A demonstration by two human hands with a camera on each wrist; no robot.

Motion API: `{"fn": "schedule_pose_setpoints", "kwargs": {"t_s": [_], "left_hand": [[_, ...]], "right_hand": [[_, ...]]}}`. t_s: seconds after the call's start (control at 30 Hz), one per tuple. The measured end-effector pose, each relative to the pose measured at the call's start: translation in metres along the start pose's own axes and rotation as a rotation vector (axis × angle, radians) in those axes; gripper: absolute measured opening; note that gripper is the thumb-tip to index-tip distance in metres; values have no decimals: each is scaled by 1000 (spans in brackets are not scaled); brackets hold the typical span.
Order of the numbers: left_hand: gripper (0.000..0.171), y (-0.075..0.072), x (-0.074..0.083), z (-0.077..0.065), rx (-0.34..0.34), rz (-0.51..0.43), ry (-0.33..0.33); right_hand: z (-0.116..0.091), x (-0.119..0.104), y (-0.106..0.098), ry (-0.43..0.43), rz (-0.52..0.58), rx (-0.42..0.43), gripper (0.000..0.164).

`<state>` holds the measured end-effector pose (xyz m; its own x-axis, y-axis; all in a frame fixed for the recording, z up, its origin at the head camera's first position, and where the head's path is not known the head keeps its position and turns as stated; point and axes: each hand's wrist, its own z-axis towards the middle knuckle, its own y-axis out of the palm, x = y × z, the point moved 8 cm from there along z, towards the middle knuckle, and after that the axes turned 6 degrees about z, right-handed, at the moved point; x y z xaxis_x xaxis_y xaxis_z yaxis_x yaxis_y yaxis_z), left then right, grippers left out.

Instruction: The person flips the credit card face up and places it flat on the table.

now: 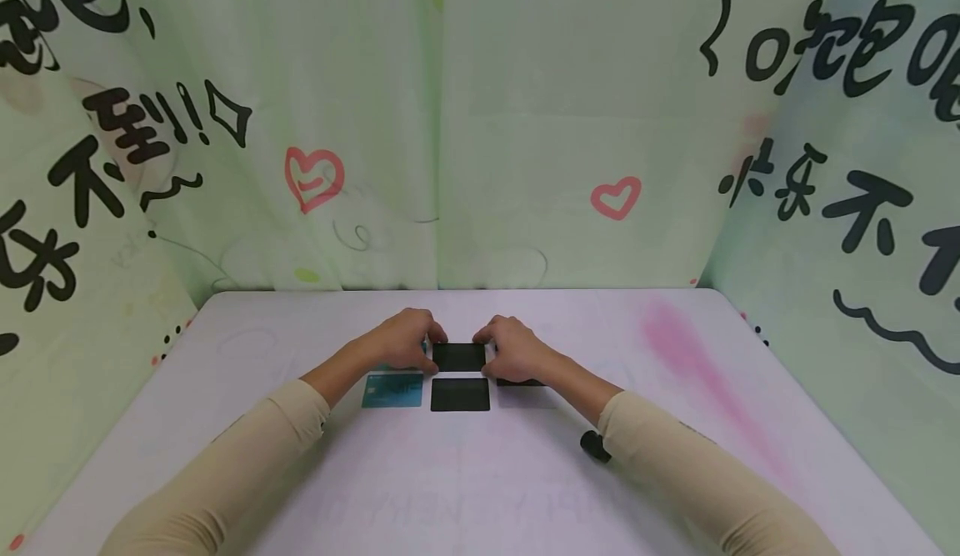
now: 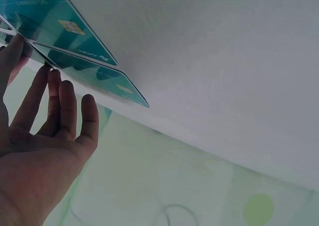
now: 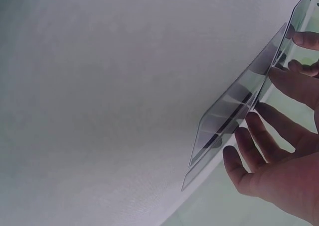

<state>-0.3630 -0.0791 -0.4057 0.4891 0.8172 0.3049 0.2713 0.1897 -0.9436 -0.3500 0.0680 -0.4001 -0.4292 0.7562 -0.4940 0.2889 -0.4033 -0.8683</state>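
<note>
A black card [image 1: 459, 358] lies on the table between the two hands. My left hand [image 1: 401, 339] pinches its left edge, thumb at the near corner and a fingertip at the far corner. My right hand [image 1: 517, 349] grips the right edge in the same manner. Just in front lies a second black card [image 1: 460, 395]. To the left is a teal card [image 1: 392, 391] with a chip; behind it, a second teal card [image 2: 99, 79] is mostly hidden by the left hand in the head view. On the right, pale see-through cards [image 3: 234, 106] with a dark stripe lie below the right hand.
The white table [image 1: 360, 489] has a pink smear [image 1: 705, 381] on its right side. A small black object [image 1: 595, 446] shows beside the right forearm. Printed curtains [image 1: 525, 122] hang behind the table and at both sides.
</note>
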Motion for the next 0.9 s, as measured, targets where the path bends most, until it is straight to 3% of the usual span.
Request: {"fn": "schedule_pose_setpoints", "kwargs": {"t_s": [0.33, 0.9], "left_hand": [[44, -3, 3, -4, 17, -15, 30], [43, -2, 0, -1, 19, -23, -10]], "right_hand": [[1, 2, 1, 12, -38, -13, 45], [1, 0, 0, -19, -28, -61, 51]]}}
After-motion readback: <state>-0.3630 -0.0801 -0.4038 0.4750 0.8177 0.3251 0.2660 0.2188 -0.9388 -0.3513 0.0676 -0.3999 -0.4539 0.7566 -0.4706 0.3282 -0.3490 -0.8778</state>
